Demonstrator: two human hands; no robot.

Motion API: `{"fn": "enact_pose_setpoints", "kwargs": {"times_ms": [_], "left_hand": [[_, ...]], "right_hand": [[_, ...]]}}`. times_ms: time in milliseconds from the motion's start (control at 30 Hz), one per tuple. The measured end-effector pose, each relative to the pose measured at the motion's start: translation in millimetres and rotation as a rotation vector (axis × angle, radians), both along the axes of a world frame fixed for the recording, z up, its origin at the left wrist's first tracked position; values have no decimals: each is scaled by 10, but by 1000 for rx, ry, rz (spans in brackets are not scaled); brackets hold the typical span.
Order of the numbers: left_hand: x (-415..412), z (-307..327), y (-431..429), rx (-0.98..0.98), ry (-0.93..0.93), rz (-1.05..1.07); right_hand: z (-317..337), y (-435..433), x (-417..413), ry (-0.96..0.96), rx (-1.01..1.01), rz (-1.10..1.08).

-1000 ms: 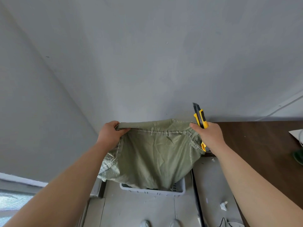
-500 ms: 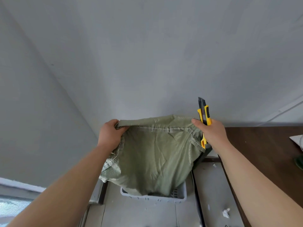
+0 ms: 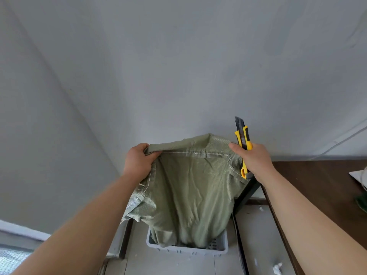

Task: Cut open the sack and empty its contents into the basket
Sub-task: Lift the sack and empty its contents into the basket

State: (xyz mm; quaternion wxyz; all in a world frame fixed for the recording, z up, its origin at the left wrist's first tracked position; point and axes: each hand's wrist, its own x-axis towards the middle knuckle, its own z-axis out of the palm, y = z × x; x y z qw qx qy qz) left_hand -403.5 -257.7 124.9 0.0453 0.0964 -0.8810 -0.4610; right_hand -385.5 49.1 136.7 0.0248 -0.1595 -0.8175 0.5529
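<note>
A green woven sack (image 3: 190, 191) hangs upside down, its stitched seam uppermost and its lower end dipping into a grey plastic basket (image 3: 218, 250) on the floor. My left hand (image 3: 138, 160) grips the seam's left corner. My right hand (image 3: 253, 158) pinches the right corner while also holding a yellow utility knife (image 3: 243, 139), blade extended and pointing up. What lies inside the basket is hidden by the sack.
A dark brown table (image 3: 317, 185) stands to the right with a white item (image 3: 359, 174) at its far edge. Its black leg (image 3: 247, 195) runs down beside the sack. Grey walls meet in a corner behind. Paper scraps (image 3: 277, 267) lie on the floor.
Both hands have lifted the sack a little higher, so more of it hangs free above the basket. The seam's middle now bulges upward. The knife stays in my right hand.
</note>
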Motion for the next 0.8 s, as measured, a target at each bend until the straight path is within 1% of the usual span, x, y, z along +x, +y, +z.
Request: {"fn": "enact_pose_setpoints", "kwargs": {"times_ms": [100,200,300,433,533,633,733,800], "left_hand": [[-7,32,-36,55,-14,37],[-12,110,-48,112,37,11],[4,124,-88,138,3,-4],[-62,215,-113,183,19,-8],[-83,253,-112,133,-11,-21],[-103,272,-130,119,-15,-31],[-107,268,-180,57,-46,-32],[-103,274,-205,58,-54,-23]], "right_hand": [[22,-22,24,4,-7,10],[101,-6,4,50,-52,-39],[126,-5,25,34,-7,-10],[201,-10,6,75,-32,-44],[241,-43,18,42,30,30],[282,-36,-6,51,22,17],[296,-48,4,37,35,41],[301,-46,12,43,20,16]]}}
